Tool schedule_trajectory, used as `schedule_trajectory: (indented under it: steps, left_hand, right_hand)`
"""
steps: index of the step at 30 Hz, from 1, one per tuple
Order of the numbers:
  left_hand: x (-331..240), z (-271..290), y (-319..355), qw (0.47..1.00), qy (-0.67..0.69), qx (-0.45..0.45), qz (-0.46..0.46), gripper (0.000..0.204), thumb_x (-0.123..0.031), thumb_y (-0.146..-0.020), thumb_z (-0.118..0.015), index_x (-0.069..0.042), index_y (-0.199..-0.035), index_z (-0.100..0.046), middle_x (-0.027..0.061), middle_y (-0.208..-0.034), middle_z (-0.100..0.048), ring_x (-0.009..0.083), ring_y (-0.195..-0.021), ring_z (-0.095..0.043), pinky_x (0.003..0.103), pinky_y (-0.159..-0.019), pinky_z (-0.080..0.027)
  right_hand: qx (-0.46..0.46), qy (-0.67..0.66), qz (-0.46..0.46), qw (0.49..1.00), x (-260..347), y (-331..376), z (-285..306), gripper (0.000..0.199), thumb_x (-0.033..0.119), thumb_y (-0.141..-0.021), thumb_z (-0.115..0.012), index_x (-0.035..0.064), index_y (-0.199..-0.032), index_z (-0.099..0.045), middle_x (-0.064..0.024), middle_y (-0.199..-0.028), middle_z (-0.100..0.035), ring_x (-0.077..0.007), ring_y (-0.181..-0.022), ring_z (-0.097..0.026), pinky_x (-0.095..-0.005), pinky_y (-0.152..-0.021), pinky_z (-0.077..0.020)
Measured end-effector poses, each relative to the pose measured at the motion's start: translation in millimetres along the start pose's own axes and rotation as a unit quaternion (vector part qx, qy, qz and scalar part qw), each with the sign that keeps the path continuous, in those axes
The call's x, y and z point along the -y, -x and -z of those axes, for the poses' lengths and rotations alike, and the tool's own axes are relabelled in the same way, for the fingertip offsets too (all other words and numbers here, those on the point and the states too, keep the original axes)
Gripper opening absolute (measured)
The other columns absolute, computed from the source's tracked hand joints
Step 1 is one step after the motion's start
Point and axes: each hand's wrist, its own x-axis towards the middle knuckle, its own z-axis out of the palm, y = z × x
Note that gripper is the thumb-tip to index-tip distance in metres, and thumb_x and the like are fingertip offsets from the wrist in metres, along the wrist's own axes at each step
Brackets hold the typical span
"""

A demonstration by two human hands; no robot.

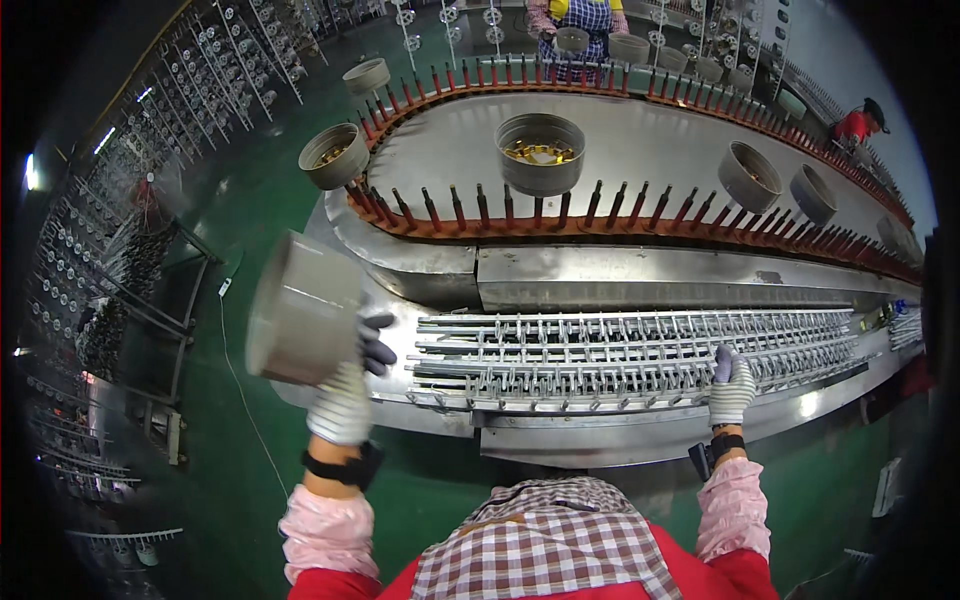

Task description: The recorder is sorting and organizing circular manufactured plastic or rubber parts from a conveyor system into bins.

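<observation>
Grey drum (305, 310) tilted in the left hand (350, 385), at the steel bench's (600, 443) left end.
Its broad wall is smooth, pale-streaked, gripped at the right side; silvery racks (600, 352) lie in rows, the right hand (732, 385) half-curled over them, its hold impossible to tell.

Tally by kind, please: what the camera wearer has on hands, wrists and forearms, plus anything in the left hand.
White-and-grey striped fabric gloves: 2
Black wristbands: 2
Pale pink sleeve covers: 2
Large grey round tub, in the left hand: 1
Total: 7
</observation>
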Motion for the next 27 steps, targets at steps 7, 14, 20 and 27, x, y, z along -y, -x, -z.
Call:
schedule_trajectory:
  steps: [7,14,20,27]
  left_hand:
    - [102.4,-69.5,75.9,0.948,0.017,0.245,0.202,0.028,-0.026,-0.089,-0.041,-0.003,-0.097,-0.055,0.0058,-0.075,-0.062,0.0155,-0.066,-0.058,0.027,-0.060,-0.047]
    - [199.8,-87.3,97.7,0.920,-0.263,0.291,-0.009,0.031,-0.026,-0.088,-0.043,-0.004,-0.109,-0.050,0.0096,-0.100,-0.057,0.0235,-0.094,-0.052,0.035,-0.083,-0.041]
    - [209.2,-94.0,102.2,0.917,-0.304,0.259,-0.017,0.032,-0.027,-0.088,-0.043,-0.005,-0.111,-0.048,0.0099,-0.104,-0.055,0.0241,-0.098,-0.050,0.035,-0.086,-0.039]
    - [207.0,-108.1,107.5,0.916,-0.335,0.221,-0.008,0.034,-0.027,-0.087,-0.043,-0.005,-0.114,-0.046,0.0103,-0.109,-0.052,0.0248,-0.103,-0.047,0.036,-0.090,-0.036]
  right_hand:
    - [-0.030,0.044,0.061,0.997,13.2,-4.9,1.5,0.023,0.019,-0.086,-0.045,0.0025,-0.090,-0.061,-0.0150,-0.079,-0.061,-0.0258,-0.071,-0.060,-0.0341,-0.064,-0.0452]
    - [-0.018,0.121,0.059,0.991,7.7,-1.9,3.1,0.021,0.023,-0.081,-0.050,0.0052,-0.080,-0.061,-0.0161,-0.067,-0.057,-0.0329,-0.062,-0.056,-0.0394,-0.057,-0.0426]
    - [0.158,-0.006,-0.048,0.986,20.2,-32.7,18.2,0.030,0.032,-0.080,-0.050,0.0059,-0.088,-0.062,-0.0190,-0.081,-0.060,-0.0328,-0.078,-0.058,-0.0365,-0.071,-0.0447]
    - [0.202,-0.160,0.028,0.966,69.7,-156.4,-36.5,0.045,0.032,-0.078,-0.053,0.0041,-0.112,-0.048,-0.0188,-0.109,-0.053,-0.0321,-0.100,-0.051,-0.0351,-0.084,-0.0398]
